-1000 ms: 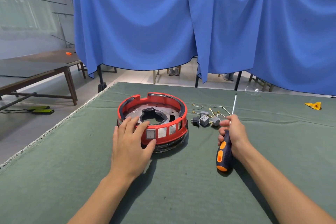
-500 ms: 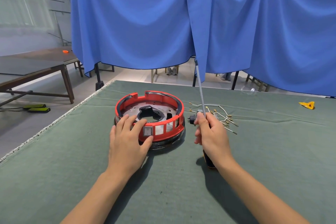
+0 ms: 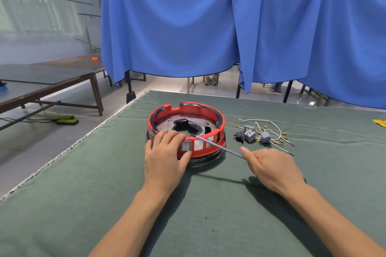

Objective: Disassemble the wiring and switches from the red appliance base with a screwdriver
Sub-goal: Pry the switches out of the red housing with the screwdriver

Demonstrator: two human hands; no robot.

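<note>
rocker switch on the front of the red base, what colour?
Grey: the rocker switch sits in the red base wall, clearest in the head view.

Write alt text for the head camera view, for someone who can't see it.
A person's left hand steadies a round red appliance base on a green cloth table while the right hand angles a screwdriver tip inside its rim. Removed switches and wires lie to the right, with blue curtains behind.
</note>
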